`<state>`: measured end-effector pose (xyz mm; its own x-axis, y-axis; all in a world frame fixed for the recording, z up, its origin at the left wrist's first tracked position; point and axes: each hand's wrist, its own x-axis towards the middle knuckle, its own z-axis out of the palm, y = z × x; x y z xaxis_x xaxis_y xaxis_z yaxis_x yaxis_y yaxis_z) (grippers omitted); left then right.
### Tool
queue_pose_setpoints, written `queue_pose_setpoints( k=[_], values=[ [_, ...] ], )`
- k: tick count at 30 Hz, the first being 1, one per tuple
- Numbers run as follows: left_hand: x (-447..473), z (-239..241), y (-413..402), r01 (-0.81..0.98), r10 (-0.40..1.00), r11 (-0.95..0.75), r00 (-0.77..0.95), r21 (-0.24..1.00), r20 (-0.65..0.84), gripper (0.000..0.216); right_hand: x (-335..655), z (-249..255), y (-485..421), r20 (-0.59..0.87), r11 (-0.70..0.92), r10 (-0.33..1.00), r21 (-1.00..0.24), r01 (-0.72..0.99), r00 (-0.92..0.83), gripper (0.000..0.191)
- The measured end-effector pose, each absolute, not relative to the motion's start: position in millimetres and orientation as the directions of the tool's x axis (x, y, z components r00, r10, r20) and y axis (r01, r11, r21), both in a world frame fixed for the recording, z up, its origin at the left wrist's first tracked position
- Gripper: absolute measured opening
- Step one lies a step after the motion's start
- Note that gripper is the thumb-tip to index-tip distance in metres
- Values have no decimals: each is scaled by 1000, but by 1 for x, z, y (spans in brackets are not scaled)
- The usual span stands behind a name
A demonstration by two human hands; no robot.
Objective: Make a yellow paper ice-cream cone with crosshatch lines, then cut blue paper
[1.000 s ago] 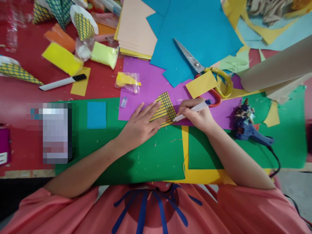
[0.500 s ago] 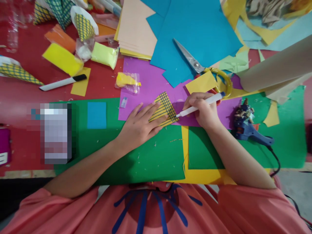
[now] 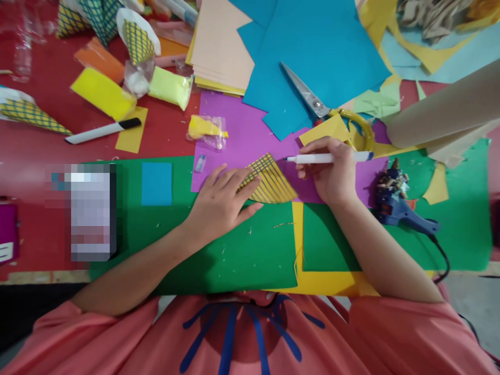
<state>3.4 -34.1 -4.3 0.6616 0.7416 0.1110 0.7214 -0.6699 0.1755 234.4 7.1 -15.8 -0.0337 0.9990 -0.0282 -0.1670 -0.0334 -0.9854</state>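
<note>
A yellow fan-shaped paper piece (image 3: 275, 179) lies on the purple sheet and the green sheet's edge. Dark lines run along it, crossed into a grid on its upper left part. My left hand (image 3: 226, 200) rests with spread fingers over its left side, hiding that part. In my right hand (image 3: 336, 169) is a white marker (image 3: 316, 158), held almost level, its dark tip pointing left. The tip is off the yellow piece, to the right of its top corner. A purple sheet (image 3: 234, 112) lies underneath.
Scissors (image 3: 318, 107) with yellow handles lie beyond my right hand. A blue glue gun (image 3: 406, 205) with its cord is at the right, near a pale tube (image 3: 441, 107). A capped marker (image 3: 103, 130) and clay packets (image 3: 170, 87) sit at the left. Blue paper (image 3: 312, 41) spreads behind.
The yellow paper piece has turned, so its gridded part now faces upper left by my left fingers. The marker tip has lifted off it and moved up; the marker is more level.
</note>
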Motion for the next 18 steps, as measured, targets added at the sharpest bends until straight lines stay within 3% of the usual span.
queue_pose_setpoints(
  k=[5, 13, 15, 18],
  values=[
    [3, -4, -34, 690, 721, -687, 685, 226, 100, 51, 232, -17, 8, -34, -37, 999, -976, -216, -16, 35],
    [5, -3, -36, 637, 660, -746, 746, 195, 87, 44, 229, -13, -3, 303, 302, 945, -953, 27, 121, 28],
    [6, -4, -39, 631, 651, -755, 754, 178, 88, 45, 229, -11, -6, 351, 341, 935, -930, 137, 51, 24],
    [8, -6, -41, 626, 644, -761, 761, 172, 81, 47, 229, -8, -8, 308, 327, 944, -915, 237, -113, 18]
  ],
)
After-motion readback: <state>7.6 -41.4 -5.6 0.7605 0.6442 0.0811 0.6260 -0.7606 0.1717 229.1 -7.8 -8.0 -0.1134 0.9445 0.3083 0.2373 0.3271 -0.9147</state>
